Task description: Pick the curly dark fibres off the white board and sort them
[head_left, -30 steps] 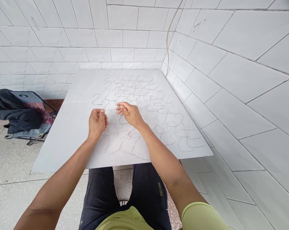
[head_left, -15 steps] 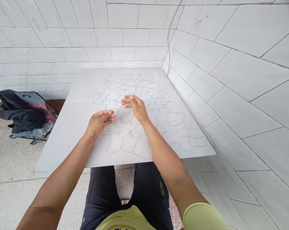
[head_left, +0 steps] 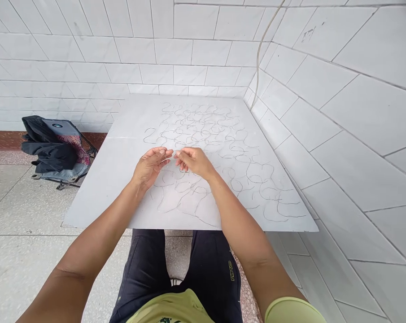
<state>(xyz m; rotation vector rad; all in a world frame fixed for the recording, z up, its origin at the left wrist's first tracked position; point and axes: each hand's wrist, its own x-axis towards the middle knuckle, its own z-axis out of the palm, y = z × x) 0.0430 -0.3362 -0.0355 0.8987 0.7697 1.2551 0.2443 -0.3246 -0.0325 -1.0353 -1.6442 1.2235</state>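
Reaching over a white board (head_left: 102, 179); bringing close together, above its middle, the left hand (head_left: 151, 165) and right hand (head_left: 193, 160); above curled dark strands (head_left: 236, 184) scattered across its surface; pinching between left thumb and fingers a fine pale strand (head_left: 164, 159), raised above the board, curving just below the thumb tip; too small to tell whether gripped in the right fingertips too.

Kinda bare tiled room, can't tell home or workshop: white wall tiles (head_left: 196, 21), speckled floor (head_left: 10, 264), folding chair (head_left: 80, 150).
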